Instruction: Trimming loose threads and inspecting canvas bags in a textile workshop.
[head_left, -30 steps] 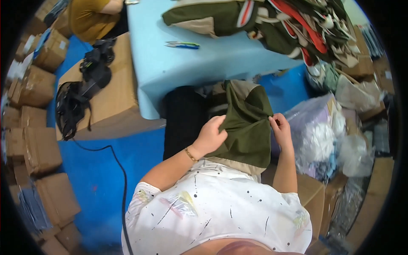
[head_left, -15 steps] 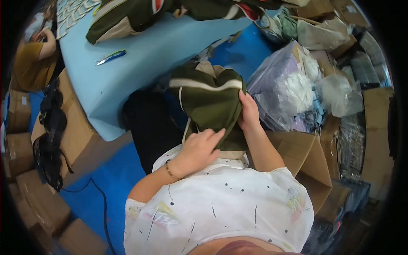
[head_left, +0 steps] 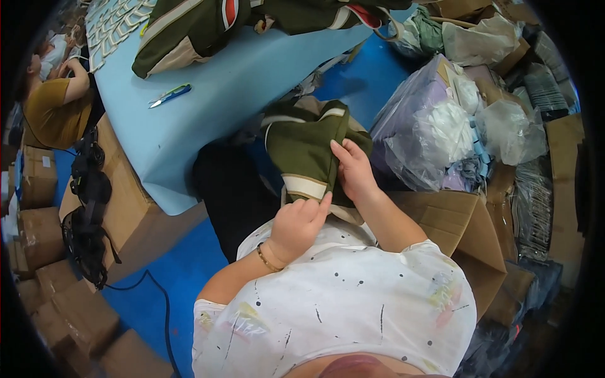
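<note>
A dark green sewn fabric piece (head_left: 305, 151) with white bands and beige parts lies over my lap. My right hand (head_left: 355, 167) is closed on its right side, thumb and fingers pinching a folded edge. Near the lower white band, my left hand (head_left: 295, 230) grips the nearer edge, its fingers curled and the index finger pointing along the fabric. The underside of the piece and part of my left fingers are hidden. Small blue-handled thread snips (head_left: 170, 96) rest on the light blue table (head_left: 208, 104), away from both hands.
More dark green pieces (head_left: 183, 38) with white and red trim lie at the table's far side. A cardboard box (head_left: 441, 217) stands right of my lap, below a plastic-wrapped bundle (head_left: 416, 126). Black cups of fabric (head_left: 88, 208) hang at left, near a seated person (head_left: 60, 101).
The fabric has been turned and folded, so a white band now shows near my left hand. My left hand has closed on the near edge; the right has shifted slightly left and down.
</note>
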The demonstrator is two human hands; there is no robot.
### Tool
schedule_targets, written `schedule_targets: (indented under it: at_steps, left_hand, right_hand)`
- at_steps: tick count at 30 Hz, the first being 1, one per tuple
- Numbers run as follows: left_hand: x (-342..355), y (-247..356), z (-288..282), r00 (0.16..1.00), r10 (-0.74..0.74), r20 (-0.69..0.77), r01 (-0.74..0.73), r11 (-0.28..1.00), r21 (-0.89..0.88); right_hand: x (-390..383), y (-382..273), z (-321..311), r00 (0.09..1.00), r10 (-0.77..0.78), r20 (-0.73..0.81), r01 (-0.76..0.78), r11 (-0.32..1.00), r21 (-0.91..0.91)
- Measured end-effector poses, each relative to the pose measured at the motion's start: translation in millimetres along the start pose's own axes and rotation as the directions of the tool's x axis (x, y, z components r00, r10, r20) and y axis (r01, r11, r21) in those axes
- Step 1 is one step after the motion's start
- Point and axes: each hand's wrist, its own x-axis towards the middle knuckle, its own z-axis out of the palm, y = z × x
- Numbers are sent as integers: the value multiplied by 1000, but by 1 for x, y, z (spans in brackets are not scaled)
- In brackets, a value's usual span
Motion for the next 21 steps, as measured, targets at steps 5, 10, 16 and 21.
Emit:
schedule_targets:
  at_steps: [5, 10, 16, 21]
  left_hand:
    - [10, 0, -14, 821, -186, 539, 526, 615, -588]
    - [8, -47, 29, 854, -519, 41, 476, 746, -465]
    - [15, -33, 57, 806, -583, 104, 525, 623, -579]
    - [14, -43, 50, 746, -644, 170, 566, 480, -670]
  right_hand:
    - [-9, 18, 1, 991, -133, -36, 136, 981, 136]
    - [-20, 6, 24, 1000, -15, 11, 11, 957, 289]
    - [-9, 21, 15, 967, 158, 199, -229, 879, 417]
    - [-5, 15, 15, 991, 47, 128, -87, 940, 330]
